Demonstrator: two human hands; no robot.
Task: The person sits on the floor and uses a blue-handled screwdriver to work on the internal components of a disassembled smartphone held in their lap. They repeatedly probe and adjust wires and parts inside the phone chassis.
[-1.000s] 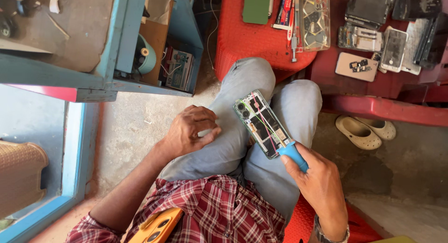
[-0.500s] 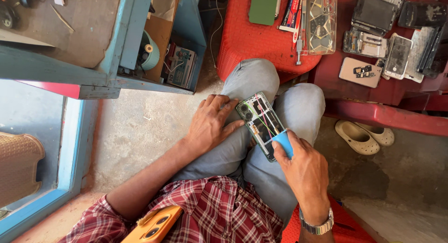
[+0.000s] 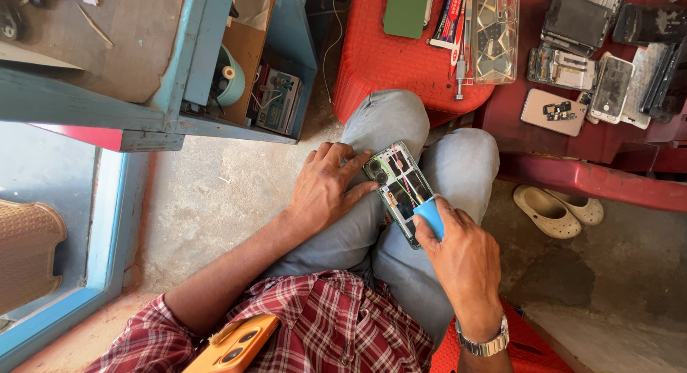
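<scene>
Blue plastic shows in the right hand point(image 3: 465, 262), whose fingers are closed around a small blue tool point(image 3: 430, 217) pressed against the lower end of an opened phone point(image 3: 398, 189). That phone lies back-off on the person's lap, across the denim knees, tilted from eleven o'clock to five o'clock, with its camera cluster at the upper end. The left hand point(image 3: 325, 187) sits at nine o'clock from the phone, fingers spread flat on the thigh, with its fingertips touching the phone's left edge. Fine parts inside the phone are too small to make out, and the tool's working tip is hidden under the fingers. An orange phone case point(image 3: 230, 343) is cut off by the bottom edge. At twelve o'clock stands a red plastic stool point(image 3: 372, 65) carrying a green phone back point(image 3: 406, 10) and a clear case point(image 3: 494, 36); at two o'clock a dark red desk point(image 3: 572, 140) holds more dismantled phones. A blue wooden cabinet point(image 3: 193, 72) stands at ten o'clock on the bare concrete floor point(image 3: 207, 208), and pale sandals point(image 3: 554, 210) lie at three o'clock.
</scene>
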